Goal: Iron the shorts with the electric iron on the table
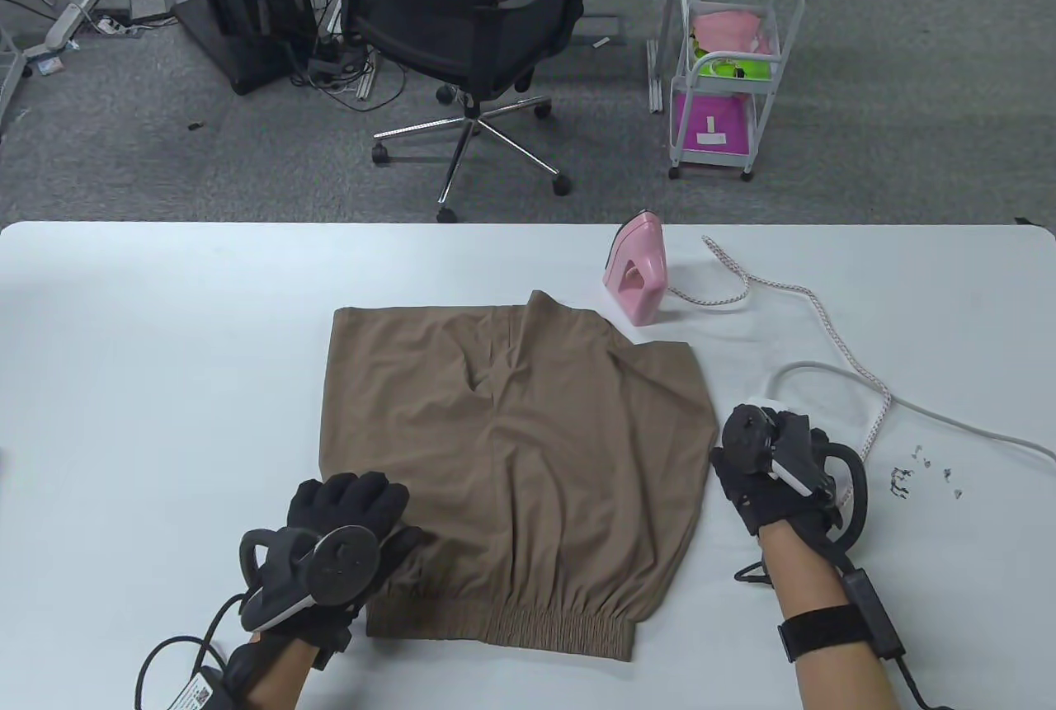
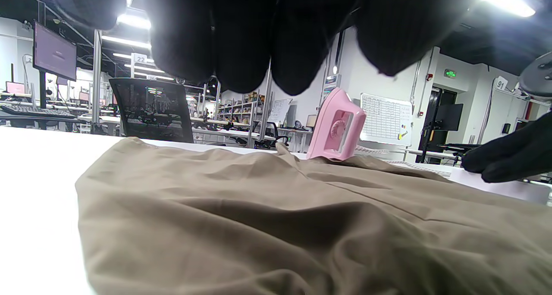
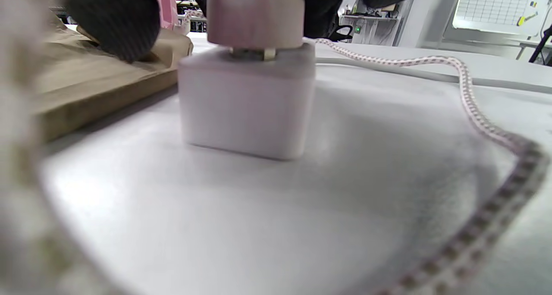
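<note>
At the table's right side, the right hand's fingers pinch the iron's plug into a white socket block; the left hand lies flat, fingers together, on the brown shorts. Powering up seems under way; next, reach for the pink iron standing upright just beyond the shorts.

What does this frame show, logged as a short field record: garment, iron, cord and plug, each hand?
garment: brown shorts spread on the white table, waistband toward the person, still creased
iron: pink iron standing on its heel beyond the shorts, untouched
cord and plug: braided cord trails right to a plug seated on a white socket block, prongs partly visible
left hand: left hand rests on the shorts near the waistband
right hand: right hand at the plug; grip unclear
</note>
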